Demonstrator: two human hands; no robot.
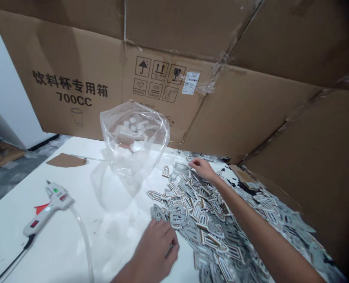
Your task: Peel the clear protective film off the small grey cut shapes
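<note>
A large heap of small flat arched window-shaped cutouts [203,218], grey with white and brown outlines, spreads over the white table [118,243]. At the heap's far edge is my right hand [203,169], its thumb and fingers bent together close to a grey cutout [181,167]. Whether a piece is between those fingertips is too small to make out. My left hand [156,249] lies at the near left edge of the heap with its fingers curled down. The back of the hand hides what is under those fingers.
A clear plastic bag [136,145] holding small white blocks stands behind the heap. On the left lie a glue gun [50,204] with its cord and a clear glue stick, and a brown cardboard scrap [66,160]. Big cardboard boxes [162,23] wall off the back and right.
</note>
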